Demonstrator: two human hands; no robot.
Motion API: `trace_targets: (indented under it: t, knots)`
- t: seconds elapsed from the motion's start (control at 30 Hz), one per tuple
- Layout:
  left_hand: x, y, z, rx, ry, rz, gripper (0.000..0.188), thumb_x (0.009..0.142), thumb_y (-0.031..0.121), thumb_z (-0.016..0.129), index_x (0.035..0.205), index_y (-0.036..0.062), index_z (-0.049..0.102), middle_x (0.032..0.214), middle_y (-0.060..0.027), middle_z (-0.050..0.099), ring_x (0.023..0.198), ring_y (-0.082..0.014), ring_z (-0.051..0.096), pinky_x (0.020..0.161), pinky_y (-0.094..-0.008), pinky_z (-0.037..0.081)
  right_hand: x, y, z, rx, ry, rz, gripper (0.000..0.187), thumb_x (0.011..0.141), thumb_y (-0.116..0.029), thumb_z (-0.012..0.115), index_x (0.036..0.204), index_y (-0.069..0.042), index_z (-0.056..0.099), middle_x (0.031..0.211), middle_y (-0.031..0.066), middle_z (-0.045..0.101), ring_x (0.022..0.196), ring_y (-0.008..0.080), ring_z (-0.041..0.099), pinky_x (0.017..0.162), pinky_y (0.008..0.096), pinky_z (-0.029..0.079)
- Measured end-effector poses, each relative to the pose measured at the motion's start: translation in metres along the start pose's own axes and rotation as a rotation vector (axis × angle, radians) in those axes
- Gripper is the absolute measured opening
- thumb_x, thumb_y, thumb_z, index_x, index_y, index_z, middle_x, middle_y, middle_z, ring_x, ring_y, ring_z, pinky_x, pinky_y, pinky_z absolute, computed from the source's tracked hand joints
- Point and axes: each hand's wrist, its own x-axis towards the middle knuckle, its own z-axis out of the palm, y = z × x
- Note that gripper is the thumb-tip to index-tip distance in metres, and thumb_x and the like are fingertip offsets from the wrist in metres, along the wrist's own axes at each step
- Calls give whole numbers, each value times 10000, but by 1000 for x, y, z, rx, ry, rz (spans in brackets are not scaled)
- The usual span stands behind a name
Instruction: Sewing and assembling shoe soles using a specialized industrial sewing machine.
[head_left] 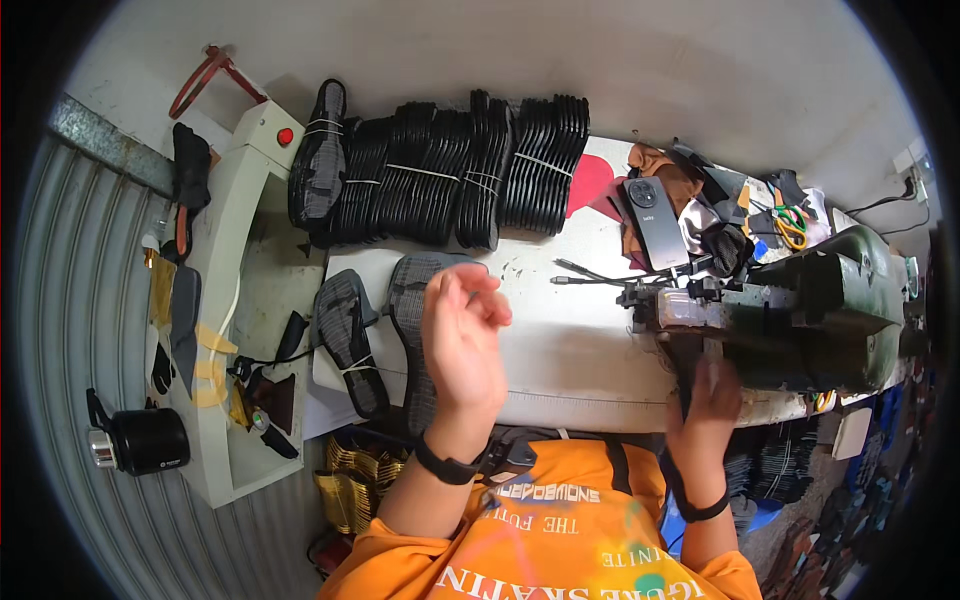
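Note:
My left hand (pixel 464 345) is raised over the table, palm up, its fingers loosely bent and apart with nothing in them. Beneath it lies a long grey patterned insole (pixel 408 300), partly hidden by the hand and wrist. Left of that is a bundle of grey insoles (pixel 345 325) with a pale band around it. At the green sewing machine (pixel 810 320), my right hand (pixel 708 405) grips a dark insole (pixel 684 362) that reaches under the machine's head. The fingers there are slightly blurred, and the insole's far end is hidden.
Banded stacks of black-edged insoles (pixel 430 175) line the table's back. A phone (pixel 655 225), cables (pixel 590 275), fabric scraps (pixel 655 165) and scissors (pixel 791 228) lie at the back right. At left stand a white frame with a red button (pixel 285 136) and a black flask (pixel 150 441).

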Motion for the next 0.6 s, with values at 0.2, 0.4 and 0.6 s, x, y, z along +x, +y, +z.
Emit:
trace_targets:
  t: [0.2, 0.4, 0.6]
  knots:
    - [22, -12, 34, -391, 195, -231, 177, 1006, 261, 534, 1017, 93, 590, 958, -45, 571, 748, -166, 471, 722, -336, 405, 13, -91, -42, 1802, -706, 60, 1063, 783, -293, 906, 1590, -19, 271, 1511, 189, 466, 1407, 281, 459, 1136, 437, 388]
    - [18, -18, 58, -242, 198, 7, 142, 1033, 213, 518, 1073, 81, 550, 910, -38, 572, 723, -141, 497, 707, -313, 418, 19, -125, -49, 1624, -545, 125, 725, 820, -213, 871, 1402, 15, 504, 1185, 155, 672, 1065, 218, 680, 898, 324, 535]
    - [23, -25, 49, 529, -156, 732, 81, 1019, 52, 552, 1073, -3, 577, 924, -59, 618, 698, -73, 530, 634, -243, 450, 19, -127, -56, 1495, -426, 25, 516, 835, -164, 835, 1235, 47, 584, 925, 117, 711, 786, 178, 702, 741, 299, 551]
